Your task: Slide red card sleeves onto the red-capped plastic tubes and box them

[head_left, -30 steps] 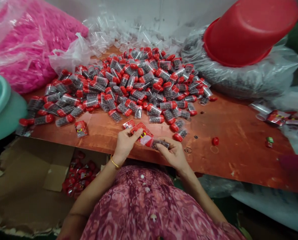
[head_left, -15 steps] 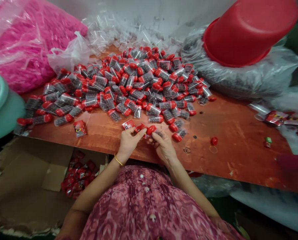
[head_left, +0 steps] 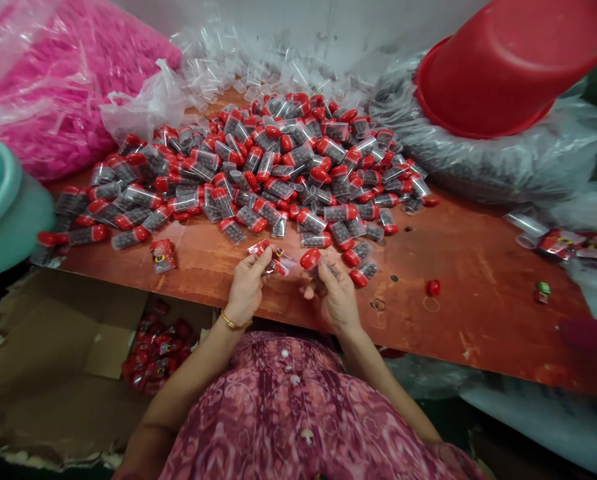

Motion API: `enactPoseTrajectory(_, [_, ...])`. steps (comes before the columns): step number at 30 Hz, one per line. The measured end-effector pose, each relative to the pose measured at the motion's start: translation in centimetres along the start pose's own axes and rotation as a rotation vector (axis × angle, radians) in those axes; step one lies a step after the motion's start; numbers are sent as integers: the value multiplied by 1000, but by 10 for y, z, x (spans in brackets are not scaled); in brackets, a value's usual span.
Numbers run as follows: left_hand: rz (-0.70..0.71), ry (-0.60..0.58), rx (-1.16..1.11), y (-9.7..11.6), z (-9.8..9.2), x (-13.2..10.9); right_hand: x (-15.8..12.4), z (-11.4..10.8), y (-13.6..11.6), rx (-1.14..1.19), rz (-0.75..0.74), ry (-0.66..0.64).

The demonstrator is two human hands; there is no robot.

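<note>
Between the thumb and fingers of my left hand [head_left: 248, 283] is a small red printed wrapper [head_left: 278, 261], its clear end pointing right. My right hand [head_left: 335, 293] grips a clear tube with a red cap [head_left: 310, 259]; the cap points left towards the wrapper, with a gap between them. Dark beads show through the tube, partly hidden by my fingers. Beyond both hands lies a large pile of similar red-capped tubes [head_left: 278, 160]. Another red printed packet [head_left: 163, 256] rests flat on the table to the left.
An open cardboard box [head_left: 53, 353] with red packets [head_left: 153, 353] stands below the table edge. A teal tub [head_left: 18, 207] and a bag of pink pieces [head_left: 63, 87] are left. A red bucket [head_left: 508, 67] sits on a plastic bag of dark pieces [head_left: 478, 167]. A loose red cap [head_left: 433, 287] lies right.
My hands have moved apart: the left shifted slightly left with the wrapper, the right slightly right with the tube. The view has shifted a little.
</note>
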State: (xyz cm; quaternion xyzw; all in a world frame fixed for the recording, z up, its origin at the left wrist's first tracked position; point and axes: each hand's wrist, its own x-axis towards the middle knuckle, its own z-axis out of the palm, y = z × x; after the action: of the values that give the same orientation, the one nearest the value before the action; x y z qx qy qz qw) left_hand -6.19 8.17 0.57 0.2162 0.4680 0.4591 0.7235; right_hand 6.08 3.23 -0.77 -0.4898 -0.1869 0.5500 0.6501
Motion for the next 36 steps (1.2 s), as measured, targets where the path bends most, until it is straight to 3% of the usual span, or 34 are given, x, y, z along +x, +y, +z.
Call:
enactPoseTrajectory(9, [-34,-100,37,7,-3,3,-24,-19,-29,-209,87,-155])
enactPoseTrajectory(17, [-35,-144,89,7,-5,0,-19,-19,-31,-403,148,-170])
enactPoseTrajectory(30, [-6,-73,115,5,-6,1,-23,-20,-32,-346,128,-172])
enactPoseTrajectory(36, [-52,-134,123,4,-7,-2,-21,-19,-28,-369,95,-169])
